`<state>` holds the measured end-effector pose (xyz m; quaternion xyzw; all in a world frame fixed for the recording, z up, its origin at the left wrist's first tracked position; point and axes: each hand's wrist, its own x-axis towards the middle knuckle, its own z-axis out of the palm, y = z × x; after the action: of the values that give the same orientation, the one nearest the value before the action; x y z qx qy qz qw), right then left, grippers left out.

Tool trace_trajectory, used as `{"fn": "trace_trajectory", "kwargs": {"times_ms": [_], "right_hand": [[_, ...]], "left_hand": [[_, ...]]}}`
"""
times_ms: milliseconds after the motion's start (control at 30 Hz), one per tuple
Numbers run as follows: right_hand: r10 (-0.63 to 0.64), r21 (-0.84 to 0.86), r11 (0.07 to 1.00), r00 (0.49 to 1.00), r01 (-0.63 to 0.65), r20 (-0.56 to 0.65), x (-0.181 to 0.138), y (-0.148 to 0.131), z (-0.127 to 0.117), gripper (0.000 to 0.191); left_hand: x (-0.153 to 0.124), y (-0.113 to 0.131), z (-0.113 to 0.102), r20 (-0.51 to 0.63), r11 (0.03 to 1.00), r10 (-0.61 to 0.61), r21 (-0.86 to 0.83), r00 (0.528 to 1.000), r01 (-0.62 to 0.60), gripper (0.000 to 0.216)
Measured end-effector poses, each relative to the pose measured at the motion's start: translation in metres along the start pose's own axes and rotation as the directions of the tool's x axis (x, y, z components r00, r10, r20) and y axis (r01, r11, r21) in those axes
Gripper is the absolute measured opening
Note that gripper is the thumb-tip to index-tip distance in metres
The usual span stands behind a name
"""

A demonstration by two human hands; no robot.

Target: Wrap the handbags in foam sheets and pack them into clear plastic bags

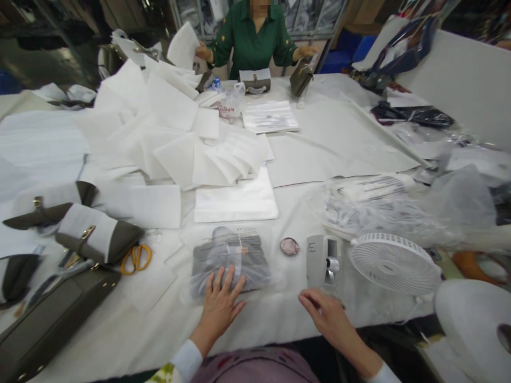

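A dark grey-green handbag in a clear plastic bag (231, 258) lies flat in front of me, with printed lines on the plastic. My left hand (220, 298) rests on its lower part, fingers spread. My right hand (328, 314) is just in front of the grey tape dispenser (322, 260), thumb and fingers pinched together; whatever may be between them is too small to make out. A small round tape-like ring (289, 247) lies between the bagged handbag and the dispenser. Folded white sheeting (236, 202) sits just beyond the plastic bag.
Olive handbags (99, 234) and orange-handled scissors (136, 259) are at left. A fanned heap of white sheets (171, 122) spreads behind. At right are a white fan (393, 263) and plastic bags (371, 205). Across the table, a person in green (255, 40) handles a small bag (302, 78).
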<state>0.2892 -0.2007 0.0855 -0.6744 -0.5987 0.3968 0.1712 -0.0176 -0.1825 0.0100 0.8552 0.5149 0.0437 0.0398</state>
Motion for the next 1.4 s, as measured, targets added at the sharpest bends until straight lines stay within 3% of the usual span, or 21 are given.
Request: {"fn": "trace_trajectory", "kwargs": {"times_ms": [67,133,233,367,567,633,733,800,867,1000,1100,1200,1333,1400], "right_hand": [[-0.225,-0.193,0.942,0.944,0.274,0.24,0.036,-0.036,-0.01,0.039],[-0.301,-0.23,0.89,0.885,0.395,0.354,0.07,-0.063,-0.01,0.034],[-0.331,-0.263,0.838,0.828,0.479,0.452,0.11,-0.085,0.007,0.022],[-0.28,-0.359,0.772,0.788,0.524,0.548,0.139,-0.087,0.04,0.019],[-0.195,-0.486,0.701,0.796,0.522,0.573,0.165,-0.082,0.056,0.031],[-0.187,-0.539,0.675,0.824,0.503,0.535,0.176,-0.081,0.051,0.033],[-0.191,-0.632,0.655,0.9,0.415,0.392,0.188,-0.079,0.036,0.063],[-0.216,-0.664,0.658,0.934,0.354,0.284,0.184,-0.077,0.029,0.061],[-0.279,-0.655,0.664,0.932,0.361,0.231,0.165,-0.074,0.029,0.041],[-0.451,-0.546,0.628,0.831,0.554,0.325,0.106,-0.049,0.061,0.024],[-0.58,-0.538,0.572,0.769,0.62,0.27,0.078,-0.017,0.095,0.036],[-0.653,-0.564,0.554,0.74,0.612,0.162,0.067,0.001,0.113,0.054],[-0.578,-0.472,0.682,0.807,0.559,0.122,0.045,0.002,0.094,0.051],[-0.427,-0.372,0.851,0.901,0.372,-0.076,0.025,0.012,0.069,0.039]], "left_hand": [[0.0,-0.001,0.0,-0.004,1.0,-0.002,-0.016,1.0,0.002,0.061],[-0.001,-0.001,0.0,-0.009,1.0,0.003,-0.02,1.0,-0.004,0.061],[-0.002,-0.002,0.0,-0.027,0.999,0.009,-0.031,1.0,-0.009,0.063],[-0.003,-0.004,0.003,-0.038,0.999,0.001,-0.048,0.999,-0.003,0.063],[0.0,-0.005,0.006,-0.018,0.998,-0.01,-0.06,1.0,0.009,0.061],[0.0,-0.007,0.006,-0.015,0.999,-0.004,-0.054,1.0,0.003,0.061],[-0.001,-0.008,0.006,-0.012,0.999,0.009,-0.047,1.0,-0.01,0.062],[-0.001,-0.008,0.006,-0.01,0.999,0.01,-0.048,1.0,-0.01,0.063],[0.0,-0.006,0.007,-0.011,0.999,0.014,-0.052,1.0,-0.014,0.064],[0.004,-0.012,0.004,0.004,0.998,0.046,-0.052,0.999,-0.045,0.064],[-0.007,-0.038,-0.001,0.039,0.993,0.109,-0.047,0.993,-0.107,0.061],[-0.032,-0.073,-0.004,0.054,0.999,0.04,-0.007,0.998,-0.04,0.058],[-0.059,-0.098,0.002,0.063,1.0,-0.011,-0.009,0.998,0.012,0.062],[-0.063,-0.098,0.011,0.037,1.0,-0.012,0.001,0.999,0.012,0.061]]}}
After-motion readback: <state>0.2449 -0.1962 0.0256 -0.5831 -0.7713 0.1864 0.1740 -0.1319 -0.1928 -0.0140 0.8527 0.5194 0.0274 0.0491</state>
